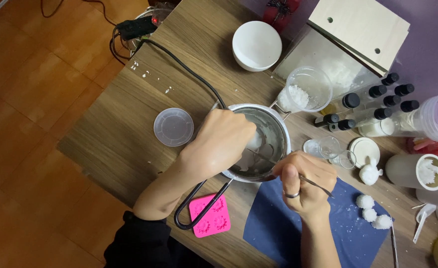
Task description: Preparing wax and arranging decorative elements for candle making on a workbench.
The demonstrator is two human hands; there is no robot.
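steel pot [273,130] steadied by my left hand [224,141], fingers curled over its 9 o'clock rim.
my right hand [306,181], at 5 o'clock, pinches a thin metal tool [283,167] reaching inside.

You are looking down on a wooden table [124,134] with a grey-brown grain, set at an angle so its near edge runs from the left towards the bottom of the view. Beneath and beside it lies a floor [35,99] of warm orange-brown wooden boards, filling the whole left side. At the top left, on that floor, sits a black power strip [135,27] with a small red light, dark cables looping away from it. Along the top right you see a flat purple wall [430,44] behind the table. The light is soft and even, with only faint shadows on the tabletop
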